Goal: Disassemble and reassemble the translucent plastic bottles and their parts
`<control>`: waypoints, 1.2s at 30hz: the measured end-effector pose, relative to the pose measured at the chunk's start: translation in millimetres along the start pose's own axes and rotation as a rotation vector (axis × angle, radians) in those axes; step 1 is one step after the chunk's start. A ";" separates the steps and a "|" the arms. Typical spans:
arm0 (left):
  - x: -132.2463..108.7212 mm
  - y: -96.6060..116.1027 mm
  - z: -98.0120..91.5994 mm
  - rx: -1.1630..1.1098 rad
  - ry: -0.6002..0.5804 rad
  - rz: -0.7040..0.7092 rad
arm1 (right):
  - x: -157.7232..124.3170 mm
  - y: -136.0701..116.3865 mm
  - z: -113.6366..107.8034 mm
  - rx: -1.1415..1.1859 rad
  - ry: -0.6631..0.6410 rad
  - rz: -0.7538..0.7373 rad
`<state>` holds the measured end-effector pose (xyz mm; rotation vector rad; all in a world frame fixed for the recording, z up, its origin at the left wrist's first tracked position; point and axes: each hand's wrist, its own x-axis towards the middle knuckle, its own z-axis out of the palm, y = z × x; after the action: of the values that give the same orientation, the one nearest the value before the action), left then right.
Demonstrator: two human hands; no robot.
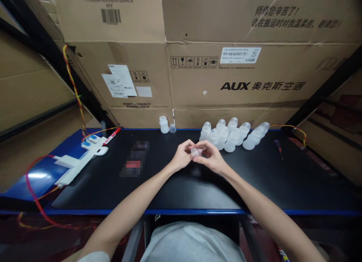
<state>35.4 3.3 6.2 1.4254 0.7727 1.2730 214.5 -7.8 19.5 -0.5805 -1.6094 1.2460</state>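
Observation:
Both my hands meet above the middle of the black table point(296, 179). Between their fingertips is a small clear plastic cap point(196, 152). My left hand point(181, 154) pinches it from the left, and my right hand point(210, 156) holds it from the right with curled fingers. Just behind my right hand stands a cluster of several translucent capped bottles point(233, 135). At the back of the table, left of centre, a single open bottle point(163, 125) stands with a loose clear cap point(172, 128) beside it.
Stacked cardboard boxes point(226, 77) wall off the back. A white and blue device point(85, 154) with red and yellow wires point(36, 194) lies at the left edge. A blurred dark object point(135, 158) lies left of my hands. A small screwdriver point(278, 148) lies far right.

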 end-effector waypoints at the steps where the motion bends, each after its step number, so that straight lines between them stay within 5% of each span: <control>1: -1.0 -0.2 1.6 -0.007 0.006 -0.001 | 0.2 0.6 0.3 0.001 -0.003 0.010; 15: -6.5 -5.5 15.2 -0.021 0.186 0.038 | 5.2 14.4 11.0 0.278 0.007 0.144; 20: 1.0 0.8 1.2 0.013 0.048 0.023 | 8.1 9.3 9.7 0.273 0.035 0.115; 24: 11.0 2.7 -30.2 0.260 -0.062 0.115 | 8.2 3.9 2.7 0.203 0.100 0.077; 27: 21.8 -2.0 -57.9 0.683 0.202 0.236 | 9.2 2.0 -1.4 0.150 0.164 0.070; 31: 37.0 -12.7 -83.1 1.187 0.572 0.166 | 9.8 4.3 0.7 0.128 0.164 0.094; 36: 52.3 -18.1 -94.8 1.315 0.562 -0.036 | 5.9 10.0 9.4 0.121 0.091 0.120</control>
<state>-40.4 82.1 -3.9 1.9909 2.2757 1.1315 201.8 -3.6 12.9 -0.6557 -1.4299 1.3759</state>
